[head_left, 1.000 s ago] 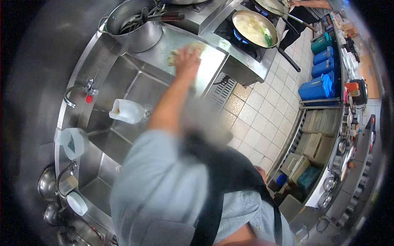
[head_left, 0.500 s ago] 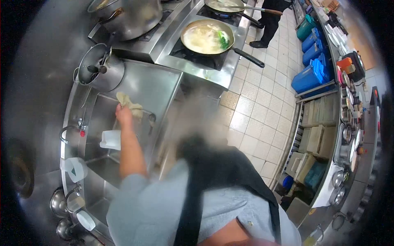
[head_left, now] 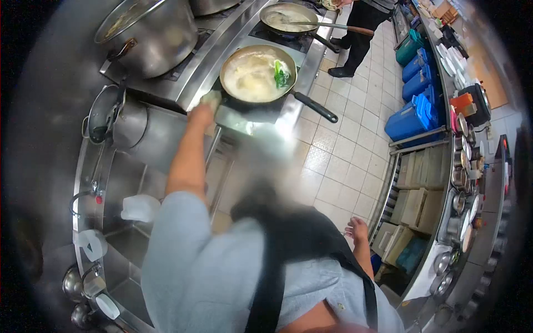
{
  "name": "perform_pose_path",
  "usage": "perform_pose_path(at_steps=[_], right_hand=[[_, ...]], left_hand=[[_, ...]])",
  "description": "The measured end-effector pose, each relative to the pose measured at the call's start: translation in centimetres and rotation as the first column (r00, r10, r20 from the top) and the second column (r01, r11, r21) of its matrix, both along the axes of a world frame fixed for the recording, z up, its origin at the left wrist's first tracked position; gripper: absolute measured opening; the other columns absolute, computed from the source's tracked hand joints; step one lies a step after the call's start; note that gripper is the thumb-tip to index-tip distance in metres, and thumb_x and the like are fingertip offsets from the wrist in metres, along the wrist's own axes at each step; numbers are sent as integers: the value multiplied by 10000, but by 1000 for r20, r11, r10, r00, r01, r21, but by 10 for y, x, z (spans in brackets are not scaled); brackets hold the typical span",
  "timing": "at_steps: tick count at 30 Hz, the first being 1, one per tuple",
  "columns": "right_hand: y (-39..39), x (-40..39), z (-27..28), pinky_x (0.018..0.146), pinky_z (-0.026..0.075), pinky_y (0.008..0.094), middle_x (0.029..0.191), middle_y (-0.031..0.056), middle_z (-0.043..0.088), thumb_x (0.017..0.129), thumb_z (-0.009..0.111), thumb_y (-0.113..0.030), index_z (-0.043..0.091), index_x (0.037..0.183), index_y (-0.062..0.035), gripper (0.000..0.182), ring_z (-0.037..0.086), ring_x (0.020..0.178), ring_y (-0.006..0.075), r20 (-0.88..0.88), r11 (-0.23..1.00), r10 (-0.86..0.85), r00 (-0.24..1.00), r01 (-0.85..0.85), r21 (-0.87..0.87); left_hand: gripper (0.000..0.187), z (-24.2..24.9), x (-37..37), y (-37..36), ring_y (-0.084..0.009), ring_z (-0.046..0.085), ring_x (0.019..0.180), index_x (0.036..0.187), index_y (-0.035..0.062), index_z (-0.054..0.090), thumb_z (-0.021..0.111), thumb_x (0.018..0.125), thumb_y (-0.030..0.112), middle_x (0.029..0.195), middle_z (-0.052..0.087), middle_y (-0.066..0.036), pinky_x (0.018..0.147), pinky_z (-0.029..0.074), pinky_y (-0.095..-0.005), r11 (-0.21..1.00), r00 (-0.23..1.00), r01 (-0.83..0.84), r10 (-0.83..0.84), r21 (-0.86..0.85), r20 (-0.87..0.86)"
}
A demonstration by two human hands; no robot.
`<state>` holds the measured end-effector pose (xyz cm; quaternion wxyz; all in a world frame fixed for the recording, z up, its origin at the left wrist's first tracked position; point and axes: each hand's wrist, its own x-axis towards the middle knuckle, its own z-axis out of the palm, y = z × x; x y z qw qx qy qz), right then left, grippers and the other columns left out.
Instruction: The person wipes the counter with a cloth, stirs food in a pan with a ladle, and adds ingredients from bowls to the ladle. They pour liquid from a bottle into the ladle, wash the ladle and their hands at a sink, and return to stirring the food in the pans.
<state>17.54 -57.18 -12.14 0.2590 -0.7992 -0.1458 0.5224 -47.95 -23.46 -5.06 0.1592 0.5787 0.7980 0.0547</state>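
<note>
My left hand (head_left: 201, 115) is closed on a pale cloth (head_left: 211, 99), which rests against the front left edge of the steel stove (head_left: 226, 119). Just beyond the cloth, a frying pan (head_left: 294, 87) sits on a burner, its black handle pointing toward the aisle. Cloudy, bubbling liquid (head_left: 252, 72) fills it, with bright green leaves (head_left: 281, 75) at one side. Low on the other side of my body, my right hand (head_left: 357, 228) hangs over the floor, holding nothing, its fingers loosely bent and apart.
A second pan (head_left: 288, 21) with a ladle (head_left: 333, 25) across it stands farther back. Large pots (head_left: 155, 44) line the left. Below my left arm are steel sinks (head_left: 119, 172) and a white plastic jug (head_left: 139, 208). A person (head_left: 362, 36) stands ahead, near blue bins (head_left: 413, 119).
My left hand has carried the cloth from the sink area forward to the stove edge. My right hand has come into view. The person ahead shows more, with a hand at the far stove.
</note>
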Motion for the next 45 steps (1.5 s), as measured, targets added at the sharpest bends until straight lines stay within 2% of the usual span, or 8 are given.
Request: perform_pose_path(at_steps=[7,15,22,28,33,39,42,45], right_hand=[[-41,13,-7,483,481,337,896,118,620,900,598,-245,556,1166,-24,348,612,640,225,77,994,106,991,-104,-26],[-14,100,-36,527,493,371,907,127,614,908,579,-254,552,1167,-37,340,614,705,249,36,967,207,978,-199,-159],[97,218,-54,566,504,400,916,135,608,916,562,-262,547,1169,-47,332,616,762,271,-22,975,118,993,-120,-189],[267,250,-62,644,531,424,1113,194,592,924,542,-271,469,1280,-48,426,626,860,298,-135,996,22,991,-33,-77],[382,115,31,837,486,370,1303,199,490,958,505,-285,412,1331,-27,462,542,1005,261,-530,937,-69,845,238,257],[435,23,107,795,550,381,1156,209,585,964,504,-218,445,1315,21,428,620,935,266,-627,936,345,698,-210,282],[465,22,126,863,534,418,1184,214,568,974,497,-236,475,1293,6,401,608,974,292,-616,931,346,707,-177,320],[509,34,136,885,522,423,1159,205,574,972,489,-225,481,1288,-4,386,600,985,301,-613,922,363,701,-174,347]], left_hand=[[461,2,126,-71,-381,570,1077,1260,58,573,542,804,118,1204,592,-247,913,469,-454,939,865,340,-290,52,-409],[393,-26,208,-119,-279,641,936,1114,100,694,554,762,-5,1136,652,-200,872,502,-375,981,933,173,-193,93,305],[362,51,137,-163,-94,558,633,1098,103,704,575,778,-8,801,658,-35,590,468,-264,815,801,-530,390,234,455],[424,74,63,-189,-289,660,948,1213,12,611,629,798,95,1093,677,-185,866,494,-354,407,620,-785,501,467,604],[598,-31,36,-196,-388,473,1250,1315,12,532,570,885,425,1363,485,-245,1049,361,-410,740,731,-643,670,196,-128],[618,-13,70,-162,-373,465,1262,1328,61,535,578,855,457,1372,483,-227,1052,363,-436,631,629,-755,774,180,-76],[352,-56,22,-189,-272,516,1225,1206,137,616,562,859,167,1301,554,-177,996,441,-429,947,761,-309,189,-91,-621],[468,-63,41,-201,-393,500,1175,1289,17,535,558,935,323,1298,529,-214,1030,386,-447,735,761,-488,622,471,-184]])
